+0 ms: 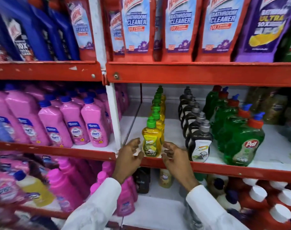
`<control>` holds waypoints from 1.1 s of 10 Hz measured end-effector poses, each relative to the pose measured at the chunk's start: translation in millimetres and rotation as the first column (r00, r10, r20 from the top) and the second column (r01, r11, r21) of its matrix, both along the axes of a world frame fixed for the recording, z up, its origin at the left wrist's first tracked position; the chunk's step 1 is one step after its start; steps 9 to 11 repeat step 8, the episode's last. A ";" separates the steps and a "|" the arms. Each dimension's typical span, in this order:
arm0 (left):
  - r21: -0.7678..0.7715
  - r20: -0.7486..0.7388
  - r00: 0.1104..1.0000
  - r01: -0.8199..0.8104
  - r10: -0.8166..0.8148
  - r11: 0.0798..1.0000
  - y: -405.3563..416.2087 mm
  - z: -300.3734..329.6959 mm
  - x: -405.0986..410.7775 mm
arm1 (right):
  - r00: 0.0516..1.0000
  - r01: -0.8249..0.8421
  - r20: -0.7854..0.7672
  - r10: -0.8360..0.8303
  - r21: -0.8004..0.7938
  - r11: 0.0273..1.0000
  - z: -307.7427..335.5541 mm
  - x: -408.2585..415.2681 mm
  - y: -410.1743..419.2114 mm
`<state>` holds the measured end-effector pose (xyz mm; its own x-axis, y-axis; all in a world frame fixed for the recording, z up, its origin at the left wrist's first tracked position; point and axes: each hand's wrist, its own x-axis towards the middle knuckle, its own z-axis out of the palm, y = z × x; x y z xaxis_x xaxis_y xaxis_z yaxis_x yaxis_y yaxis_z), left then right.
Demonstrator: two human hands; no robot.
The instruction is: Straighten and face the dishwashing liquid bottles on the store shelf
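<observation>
A row of yellow dishwashing bottles with green caps runs front to back on the middle shelf (174,130); the front yellow bottle (151,140) stands upright at the shelf edge, label facing me. My left hand (130,155) is just left of it and my right hand (173,155) just right, both open with fingers spread, close to the bottle but not gripping it. To the right stand a row of dark bottles with grey caps (199,143) and a row of green bottles with red and blue caps (242,143).
Pink cleaner bottles (95,123) fill the left bay behind a white upright post (114,117). Red bathroom-cleaner pouches (179,29) hang over the shelf above. The red shelf lip (224,170) runs under my hands. More bottles crowd the lower shelf.
</observation>
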<state>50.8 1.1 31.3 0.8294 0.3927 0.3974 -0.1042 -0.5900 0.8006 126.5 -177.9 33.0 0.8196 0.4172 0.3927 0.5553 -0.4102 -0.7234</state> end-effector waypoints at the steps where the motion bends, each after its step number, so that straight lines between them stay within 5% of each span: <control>1: 0.002 0.006 0.996 0.088 -0.088 0.996 3.5 1.5 5.0 | 0.999 -0.042 -0.006 0.041 -0.101 0.994 0.6 9.2 2.6; 4: -0.138 0.060 0.989 0.146 -0.138 0.980 2.0 0.7 8.2 | 0.999 -0.003 -0.035 0.001 -0.065 0.998 1.9 9.6 -1.2; 11: -0.112 0.060 0.989 0.143 -0.137 0.983 0.6 0.9 6.7 | 0.995 0.044 -0.092 -0.041 0.034 0.998 4.6 2.3 -1.1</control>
